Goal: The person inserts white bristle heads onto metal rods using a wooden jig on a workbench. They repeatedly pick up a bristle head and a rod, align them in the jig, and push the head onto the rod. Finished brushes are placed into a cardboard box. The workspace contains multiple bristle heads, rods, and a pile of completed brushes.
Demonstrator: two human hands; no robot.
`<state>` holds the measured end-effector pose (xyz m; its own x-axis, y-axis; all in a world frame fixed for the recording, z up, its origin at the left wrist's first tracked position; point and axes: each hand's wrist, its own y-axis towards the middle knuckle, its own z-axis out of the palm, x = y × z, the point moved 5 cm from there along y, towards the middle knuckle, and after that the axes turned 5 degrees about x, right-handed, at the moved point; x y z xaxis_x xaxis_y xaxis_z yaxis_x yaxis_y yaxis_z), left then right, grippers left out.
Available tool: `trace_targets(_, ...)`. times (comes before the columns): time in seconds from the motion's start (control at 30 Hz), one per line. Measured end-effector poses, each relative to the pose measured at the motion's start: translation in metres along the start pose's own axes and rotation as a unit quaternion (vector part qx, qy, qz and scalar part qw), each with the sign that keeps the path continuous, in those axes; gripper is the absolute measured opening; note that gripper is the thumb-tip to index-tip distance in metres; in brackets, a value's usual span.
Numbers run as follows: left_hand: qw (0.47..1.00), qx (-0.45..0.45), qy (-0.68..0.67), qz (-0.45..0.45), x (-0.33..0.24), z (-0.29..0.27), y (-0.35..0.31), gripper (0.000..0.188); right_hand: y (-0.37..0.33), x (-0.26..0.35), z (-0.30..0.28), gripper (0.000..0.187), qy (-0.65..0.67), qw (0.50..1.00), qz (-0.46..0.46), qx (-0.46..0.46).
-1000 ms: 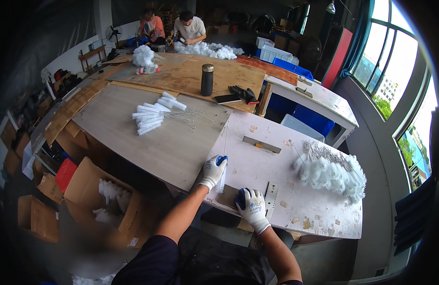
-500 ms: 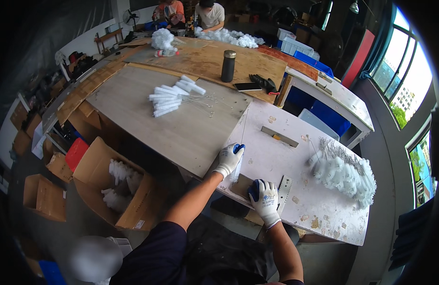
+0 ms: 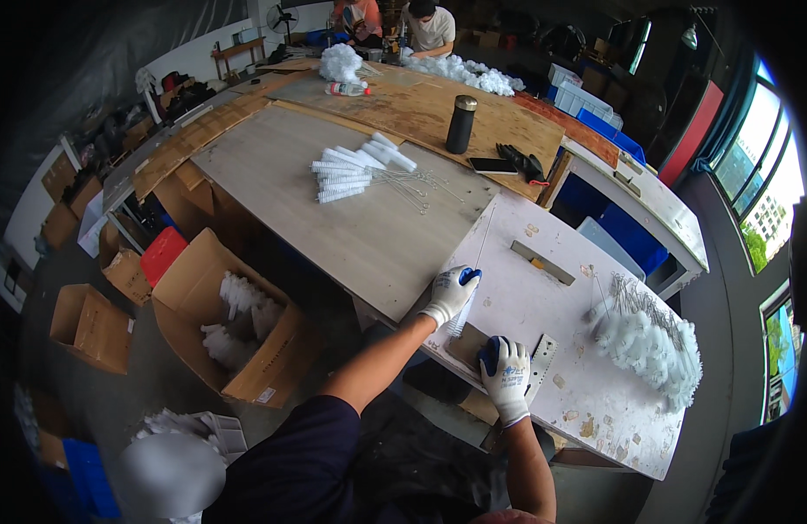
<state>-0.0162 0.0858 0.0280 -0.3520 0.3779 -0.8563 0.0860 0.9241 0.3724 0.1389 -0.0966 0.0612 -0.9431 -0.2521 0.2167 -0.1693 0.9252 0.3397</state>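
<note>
My left hand (image 3: 452,295), in a white glove with blue-coated fingers, is closed around a white bottle brush (image 3: 458,323). The brush's bristles hang below the fist, and its thin wire handle points away over the table. My right hand (image 3: 506,377), in the same kind of glove, is curled at the near table edge. It touches or sits just beside a flat grey-brown plate (image 3: 466,347); what its fingers hold, if anything, is hidden. Immediately right of it lies a perforated metal strip (image 3: 543,356).
White brushes (image 3: 346,175) lie on the grey board ahead; a fluffed brush pile (image 3: 648,345) sits right. A slotted metal bar (image 3: 541,262), dark bottle (image 3: 460,125), phone (image 3: 492,166) and black gloves (image 3: 521,162) lie beyond. A carton (image 3: 263,349) of brushes stands left. Two people work far off.
The whole view has shifted, so the scene sits further right and lower. Both hands stay at about the same spots on the table, the left still gripping the brush.
</note>
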Motion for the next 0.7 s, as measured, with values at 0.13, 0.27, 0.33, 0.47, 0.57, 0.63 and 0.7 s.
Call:
trace_targets(0.13, 1.000, 0.010, 0.026, -0.012, 0.001, 0.002, 0.000, 0.033, 0.001, 0.002, -0.002, 0.040, 0.011, 1.000, -0.004, -0.019)
trace_targets(0.27, 1.000, -0.011, -0.007, -0.009, 0.006, -0.015, 0.000, 0.032, 0.006, 0.008, -0.001, 0.046, 0.009, 1.000, -0.019, -0.009)
trace_targets(0.33, 1.000, 0.009, -0.018, -0.024, -0.011, -0.010, -0.005, 0.031, -0.001, -0.002, 0.006, 0.048, 0.015, 1.000, -0.010, 0.010)
trace_targets(0.47, 0.999, 0.015, 0.041, -0.024, -0.001, 0.007, -0.002, 0.037, -0.005, 0.002, 0.003, 0.044, -0.006, 1.000, -0.002, 0.008)
trace_targets(0.57, 0.999, -0.038, 0.037, -0.008, 0.000, 0.003, -0.007, 0.034, -0.004, 0.007, -0.003, 0.043, -0.008, 1.000, -0.003, 0.003)
trace_targets(0.63, 0.998, -0.031, -0.048, -0.015, 0.002, 0.003, -0.005, 0.027, -0.003, 0.006, -0.004, 0.042, -0.014, 1.000, -0.004, -0.003)
trace_targets(0.7, 0.996, -0.035, -0.063, -0.046, 0.000, -0.003, -0.007, 0.019, -0.001, 0.007, -0.005, 0.042, 0.023, 1.000, 0.003, 0.008)
